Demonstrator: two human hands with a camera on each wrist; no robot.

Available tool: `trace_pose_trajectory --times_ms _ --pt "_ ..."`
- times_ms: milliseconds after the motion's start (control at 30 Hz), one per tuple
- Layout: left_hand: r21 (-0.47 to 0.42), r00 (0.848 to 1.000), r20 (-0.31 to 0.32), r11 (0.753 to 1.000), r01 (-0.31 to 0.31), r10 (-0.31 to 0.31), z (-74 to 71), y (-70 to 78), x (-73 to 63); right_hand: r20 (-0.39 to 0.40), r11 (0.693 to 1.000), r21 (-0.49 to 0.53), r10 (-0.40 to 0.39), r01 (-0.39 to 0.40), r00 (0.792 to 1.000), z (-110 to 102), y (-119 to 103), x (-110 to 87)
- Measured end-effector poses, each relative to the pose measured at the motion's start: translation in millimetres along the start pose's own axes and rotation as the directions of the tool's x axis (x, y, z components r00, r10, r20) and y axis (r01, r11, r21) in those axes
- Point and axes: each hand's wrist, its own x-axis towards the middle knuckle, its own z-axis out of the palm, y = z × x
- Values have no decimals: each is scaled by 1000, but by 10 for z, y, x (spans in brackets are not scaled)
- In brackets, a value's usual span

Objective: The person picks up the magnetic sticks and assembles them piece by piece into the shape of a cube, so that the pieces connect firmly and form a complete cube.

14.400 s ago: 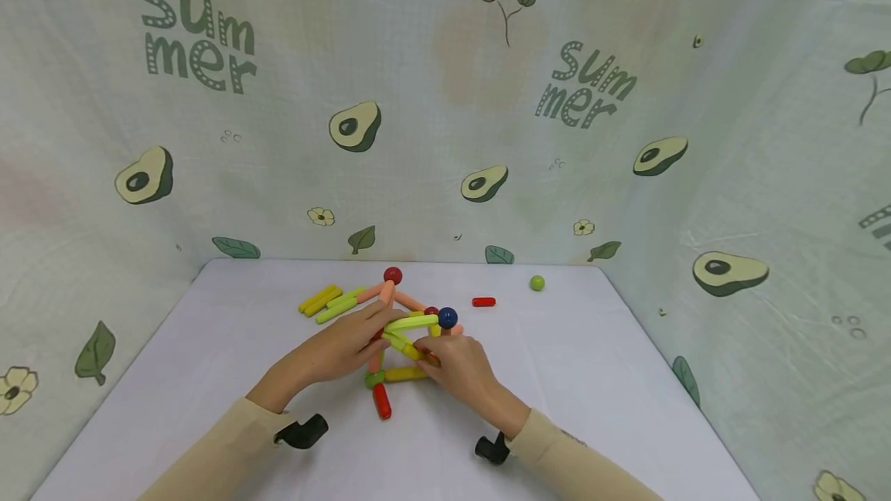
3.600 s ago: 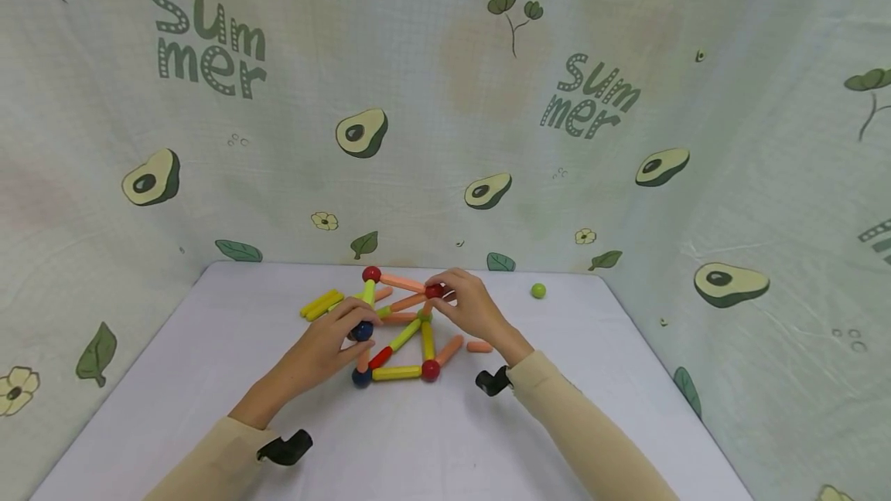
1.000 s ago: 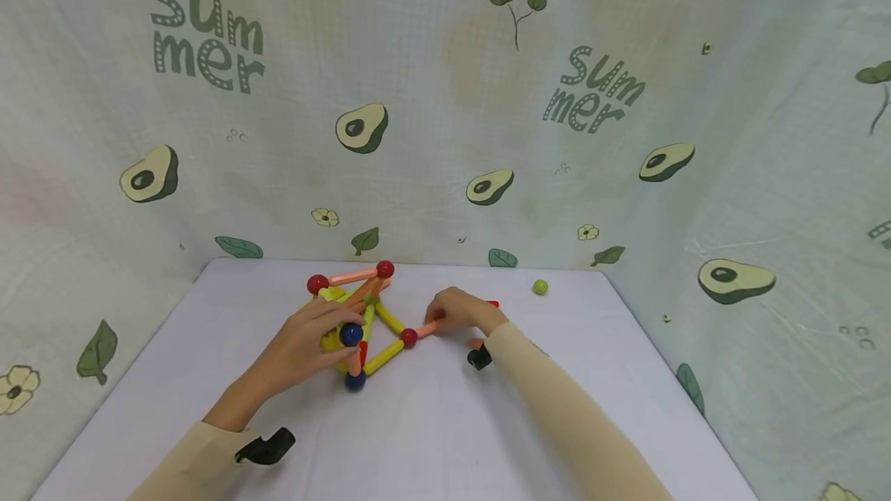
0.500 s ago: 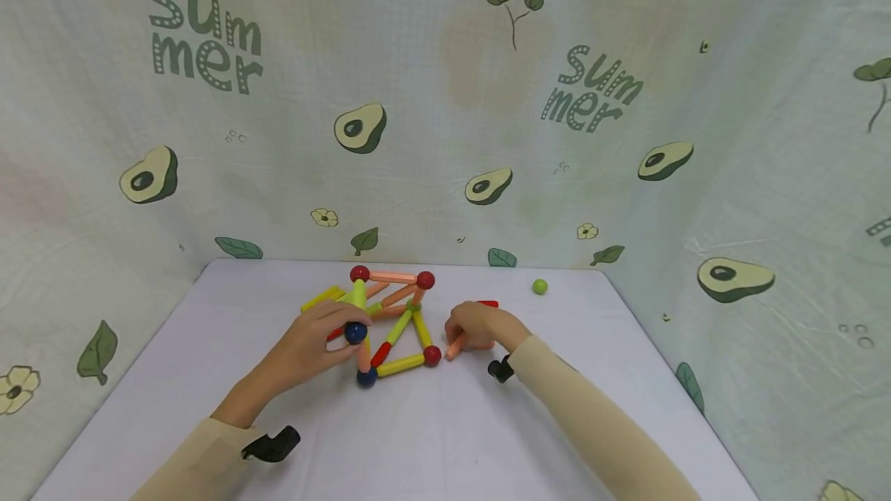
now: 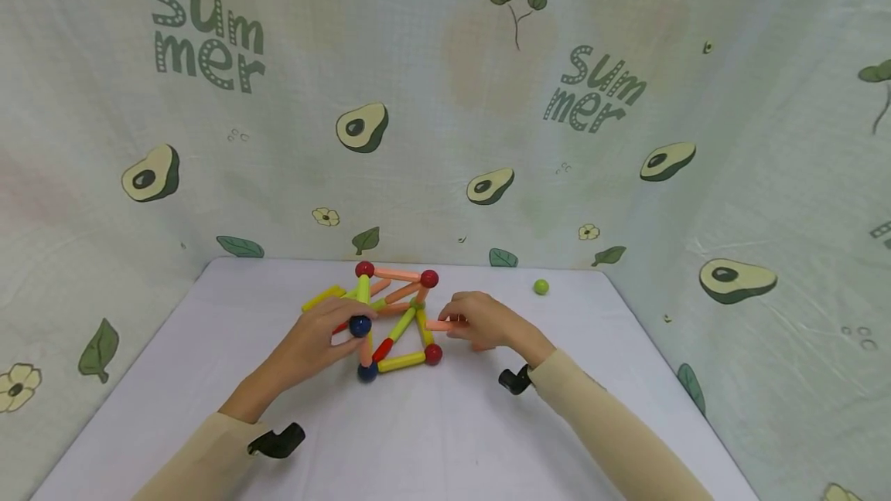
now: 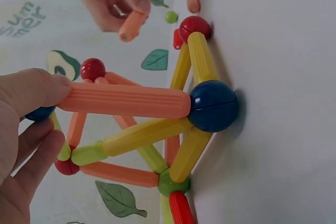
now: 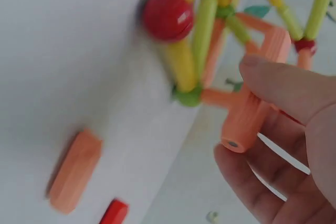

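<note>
A frame of coloured magnetic rods and balls stands on the white table. My left hand [image 5: 316,342] holds its upper blue ball [image 5: 360,326], the thumb lying by the upper end of the upright orange rod [image 6: 126,99]. That rod runs down to a lower blue ball [image 6: 213,106] on the table. To the right, my right hand [image 5: 487,321] pinches a separate orange rod [image 7: 257,90] between thumb and fingers, raised beside the frame. Red balls [image 5: 429,278] mark the frame's upper back corners, and another red ball [image 5: 433,354] sits low at the front right.
On the table below my right hand lie a loose orange rod [image 7: 76,171] and a short red rod [image 7: 114,212]. A green ball [image 5: 541,286] rests at the back right. Yellow rods [image 5: 322,298] lie behind the frame at left. A patterned cloth [image 5: 445,99] hangs behind.
The orange rod came away from the frame's front right red ball with my right hand, then rose and turned level. The frame swung right under my left hand, which keeps its hold.
</note>
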Motion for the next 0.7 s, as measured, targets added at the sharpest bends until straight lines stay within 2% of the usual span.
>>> trace_pose_trajectory --times_ms 167,333,500,700 --pt "21 999 -11 999 32 -32 18 60 36 -139 999 36 -16 21 990 -55 -350 45" --pt "52 999 -29 998 47 -45 46 97 57 -232 995 25 -87 95 969 -37 -586 142" --pt "53 998 -45 998 40 -37 82 104 82 -279 991 -27 -136 133 951 -24 -713 220" --pt "71 997 -63 996 46 -42 94 134 104 -305 985 -20 -171 173 937 -3 -788 272"
